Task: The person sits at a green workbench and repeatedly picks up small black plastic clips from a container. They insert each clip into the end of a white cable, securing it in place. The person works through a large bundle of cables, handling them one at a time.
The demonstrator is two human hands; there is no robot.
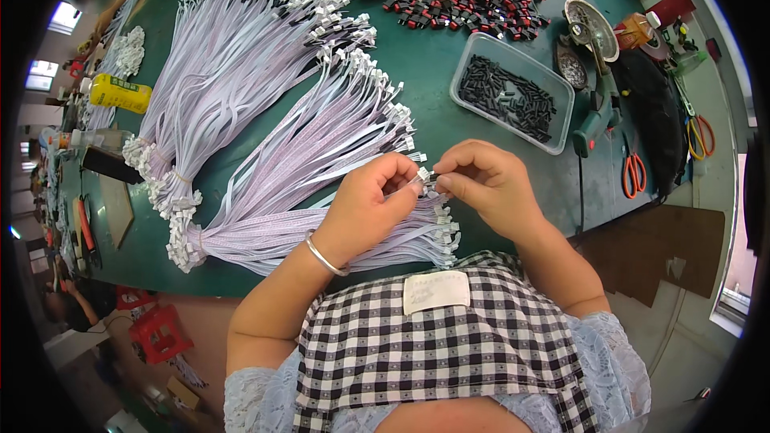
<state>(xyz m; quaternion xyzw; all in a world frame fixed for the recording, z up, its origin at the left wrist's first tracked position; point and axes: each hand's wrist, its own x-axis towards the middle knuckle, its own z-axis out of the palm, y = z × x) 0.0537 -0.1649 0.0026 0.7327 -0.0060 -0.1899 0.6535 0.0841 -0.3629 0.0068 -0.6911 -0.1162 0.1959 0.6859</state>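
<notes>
At view centre, I log: left hand (369,205), small blocky white plastic connector (423,174) pinched, presumably for steadiness; right hand (492,187), three o'clock, grip: cannot tell.

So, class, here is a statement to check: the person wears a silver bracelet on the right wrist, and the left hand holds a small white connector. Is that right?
Not quite. The head view shows the silver bracelet on the left wrist, not the right. The rest stands: the left hand holds a small white connector.
</notes>
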